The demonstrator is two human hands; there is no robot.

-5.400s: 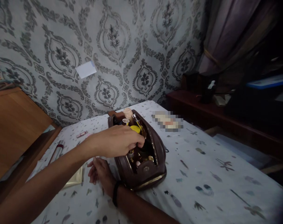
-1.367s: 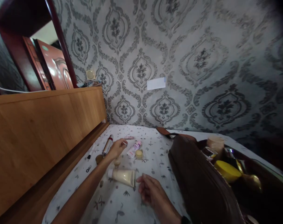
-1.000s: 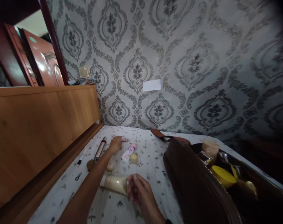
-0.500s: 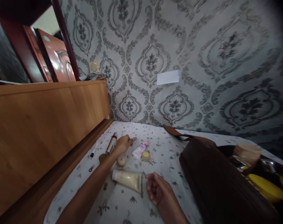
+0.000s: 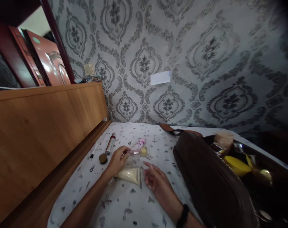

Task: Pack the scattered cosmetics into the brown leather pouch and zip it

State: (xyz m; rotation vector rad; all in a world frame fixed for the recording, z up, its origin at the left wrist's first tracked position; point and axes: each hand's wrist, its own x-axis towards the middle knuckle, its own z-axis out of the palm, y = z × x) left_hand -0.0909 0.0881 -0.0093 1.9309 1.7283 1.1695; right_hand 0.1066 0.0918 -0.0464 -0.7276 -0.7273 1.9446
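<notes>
My left hand (image 5: pixel 118 159) pinches a small pink tube (image 5: pixel 134 152) over the patterned white sheet (image 5: pixel 125 204). Behind that lie a pink and white tube (image 5: pixel 140 143) and a small round yellowish item (image 5: pixel 144 151). A large cream tube (image 5: pixel 130 175) lies below my left hand, its cap end hidden by the wrist. My right hand (image 5: pixel 155 177) hovers right of the cream tube, palm inward, fingers loosely curled and apart, with nothing in it. Left of my left hand are a round dark-topped jar (image 5: pixel 103 158) and a silver tube with a red band (image 5: pixel 110 143).
An open dark brown bag (image 5: pixel 205 180) takes up the right side, holding a yellow item (image 5: pixel 237 165) and other things. A brush (image 5: pixel 92 153) and a black loop (image 5: pixel 92 168) lie at the left. A wooden board (image 5: pixel 49 126) borders the left; the patterned wall stands behind.
My left hand has come back toward me, bringing the small pink tube beside the round yellowish item. My right hand has shifted slightly. The camera view has turned a little to the right.
</notes>
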